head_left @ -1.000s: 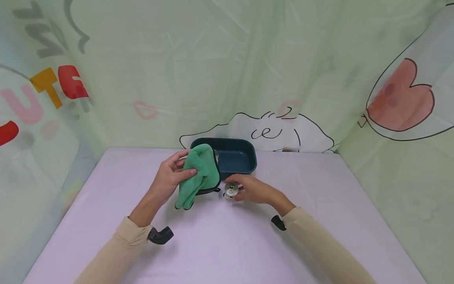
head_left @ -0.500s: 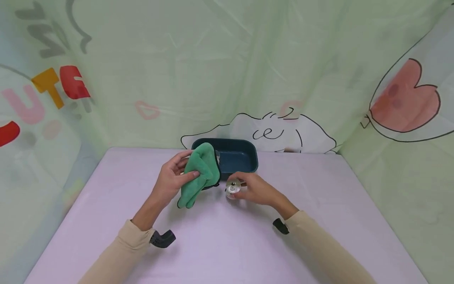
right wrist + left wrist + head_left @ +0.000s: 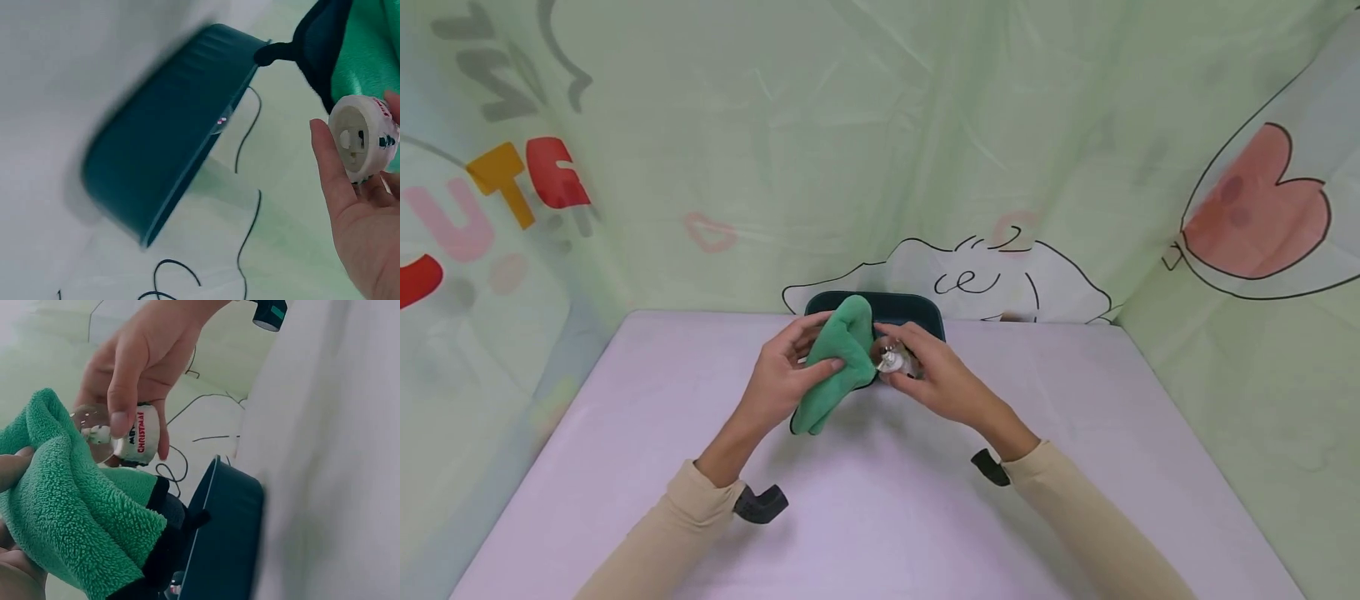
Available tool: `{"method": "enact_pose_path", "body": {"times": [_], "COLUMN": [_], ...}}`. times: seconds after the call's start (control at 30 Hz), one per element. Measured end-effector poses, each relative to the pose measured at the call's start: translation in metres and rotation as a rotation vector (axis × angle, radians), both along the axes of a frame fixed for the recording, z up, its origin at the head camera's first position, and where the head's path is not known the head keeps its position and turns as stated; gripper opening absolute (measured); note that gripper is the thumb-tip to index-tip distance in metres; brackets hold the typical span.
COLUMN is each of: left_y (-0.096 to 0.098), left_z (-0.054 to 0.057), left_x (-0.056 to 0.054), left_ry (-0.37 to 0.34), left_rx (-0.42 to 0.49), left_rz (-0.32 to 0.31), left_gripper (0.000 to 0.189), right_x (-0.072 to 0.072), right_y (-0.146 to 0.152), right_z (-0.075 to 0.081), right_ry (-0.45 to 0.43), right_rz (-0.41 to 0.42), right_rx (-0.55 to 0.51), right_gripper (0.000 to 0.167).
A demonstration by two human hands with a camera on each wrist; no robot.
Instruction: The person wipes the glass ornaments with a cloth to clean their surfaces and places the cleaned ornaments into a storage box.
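Note:
My left hand (image 3: pixel 778 379) holds a folded green towel (image 3: pixel 837 354) with dark edging, thumb on the near side. Fingers and thumb of my right hand (image 3: pixel 951 383) grip a small snow globe (image 3: pixel 897 360), tipped so its clear dome points at the towel. In the left wrist view, the globe's white base (image 3: pixel 142 437) bears red "CHRISTMAS" lettering, and the dome sits right by the cloth. The right wrist view shows the underside of the base (image 3: pixel 356 137), with a small switch-like part. Both hands are raised in front of the dark blue basin.
The dark blue basin (image 3: pixel 917 308) stands at the table's back edge, partly hidden by the towel and right hand. A clear rounded thing (image 3: pixel 221 121) shows over its rim. The pale table (image 3: pixel 880 517) meets a printed curtain (image 3: pixel 880 150) behind.
My right hand has lifted the snow globe from low in front of the basin up to the towel and tilted it leftward. The left hand has moved slightly right with the towel.

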State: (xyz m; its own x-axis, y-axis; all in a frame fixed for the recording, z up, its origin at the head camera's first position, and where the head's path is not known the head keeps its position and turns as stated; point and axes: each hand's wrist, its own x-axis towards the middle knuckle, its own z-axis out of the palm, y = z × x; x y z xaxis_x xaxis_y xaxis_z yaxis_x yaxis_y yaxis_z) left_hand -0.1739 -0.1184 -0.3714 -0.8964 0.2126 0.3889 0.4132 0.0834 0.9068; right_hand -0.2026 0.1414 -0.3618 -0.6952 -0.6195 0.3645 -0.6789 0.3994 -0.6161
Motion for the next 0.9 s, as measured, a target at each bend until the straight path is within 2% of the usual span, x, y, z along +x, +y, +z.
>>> {"method": "enact_pose_path", "body": {"times": [0.27, 0.47, 0.63, 0.77, 0.9], "left_y": [0.009, 0.014, 0.015, 0.012, 0.007], "left_z": [0.002, 0.0, -0.002, -0.001, 0.0], "left_x": [0.001, 0.001, 0.0, 0.0, 0.0], "left_ry": [-0.008, -0.031, -0.041, -0.074, -0.131], "left_rx": [0.043, 0.038, 0.02, 0.045, 0.107], "left_rz": [-0.023, -0.067, -0.086, -0.067, -0.048], "left_gripper": [0.058, 0.055, 0.056, 0.055, 0.054], "right_x": [0.007, 0.006, 0.005, 0.004, 0.005], "right_y": [-0.007, -0.012, -0.016, -0.016, -0.013], "right_z": [0.012, 0.019, 0.022, 0.023, 0.023], "right_ry": [0.03, 0.118, 0.171, 0.129, 0.057], "right_rz": [-0.011, -0.021, -0.011, 0.006, 0.046], "right_rx": [-0.06, -0.114, -0.106, -0.098, -0.143], "right_gripper": [0.044, 0.046, 0.051, 0.059, 0.061]}}
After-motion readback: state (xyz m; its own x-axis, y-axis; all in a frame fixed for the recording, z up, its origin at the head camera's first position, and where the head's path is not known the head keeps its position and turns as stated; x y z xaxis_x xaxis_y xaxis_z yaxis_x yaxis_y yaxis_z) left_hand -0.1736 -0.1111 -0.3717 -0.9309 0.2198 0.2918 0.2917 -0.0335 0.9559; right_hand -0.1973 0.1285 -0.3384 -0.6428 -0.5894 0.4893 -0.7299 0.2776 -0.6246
